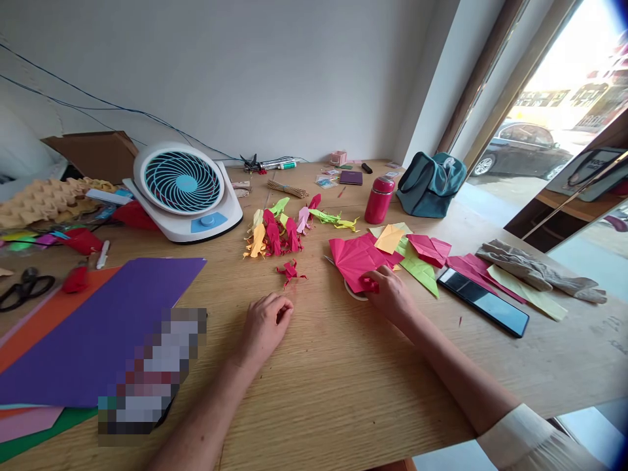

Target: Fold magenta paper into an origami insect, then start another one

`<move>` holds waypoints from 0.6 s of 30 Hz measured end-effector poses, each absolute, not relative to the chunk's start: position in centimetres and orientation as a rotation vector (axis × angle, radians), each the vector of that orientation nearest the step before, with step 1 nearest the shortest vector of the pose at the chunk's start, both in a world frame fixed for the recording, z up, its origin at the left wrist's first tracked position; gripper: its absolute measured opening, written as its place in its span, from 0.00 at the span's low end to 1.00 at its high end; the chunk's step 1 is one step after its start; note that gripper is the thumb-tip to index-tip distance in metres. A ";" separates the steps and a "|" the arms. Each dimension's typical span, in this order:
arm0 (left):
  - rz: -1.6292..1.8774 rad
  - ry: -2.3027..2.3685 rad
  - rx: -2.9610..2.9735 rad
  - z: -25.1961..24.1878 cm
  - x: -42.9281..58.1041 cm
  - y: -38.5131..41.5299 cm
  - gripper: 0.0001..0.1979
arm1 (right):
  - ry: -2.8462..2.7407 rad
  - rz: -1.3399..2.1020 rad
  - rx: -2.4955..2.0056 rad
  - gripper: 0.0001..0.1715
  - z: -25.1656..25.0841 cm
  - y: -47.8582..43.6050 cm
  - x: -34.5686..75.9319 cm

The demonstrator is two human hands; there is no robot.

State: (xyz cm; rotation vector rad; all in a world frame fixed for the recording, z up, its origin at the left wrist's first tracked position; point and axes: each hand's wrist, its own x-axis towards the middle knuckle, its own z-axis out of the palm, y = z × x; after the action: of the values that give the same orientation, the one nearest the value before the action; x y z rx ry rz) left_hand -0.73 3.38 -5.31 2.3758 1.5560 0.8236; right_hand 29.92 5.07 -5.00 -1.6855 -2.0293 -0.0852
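Red bottle [379,201] stands beyond pink paper [356,258].

craft workspace | paper sheets [118,327] | scissors [28,286] | folded paper figures [272,237]

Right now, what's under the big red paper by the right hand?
A pale curved edge and a thin pointed tip poke out from under the paper. The rest is covered, so I can't tell what they belong to.

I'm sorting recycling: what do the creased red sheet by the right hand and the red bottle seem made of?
Creased red sheet: matte paper, by its crisp folds. Red bottle: glossy, perhaps painted metal or plastic; highlights show shine, not which.
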 end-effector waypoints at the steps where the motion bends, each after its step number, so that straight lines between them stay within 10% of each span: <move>1: 0.827 1.550 2.371 -5.3 -0.7 3.4 0.07 | -2.022 -0.079 -1.692 0.13 -5.0 5.2 29.9; 18: 0.842 1.487 2.351 -5.5 -1.2 3.7 0.06 | -1.820 -0.381 -1.619 0.11 -4.7 5.7 32.4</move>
State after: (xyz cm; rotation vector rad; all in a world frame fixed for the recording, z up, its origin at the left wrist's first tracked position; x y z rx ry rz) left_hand -1.20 3.66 -5.55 2.3506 1.4873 0.8416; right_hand 32.41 5.71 -4.66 -1.6193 -1.8203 -0.3806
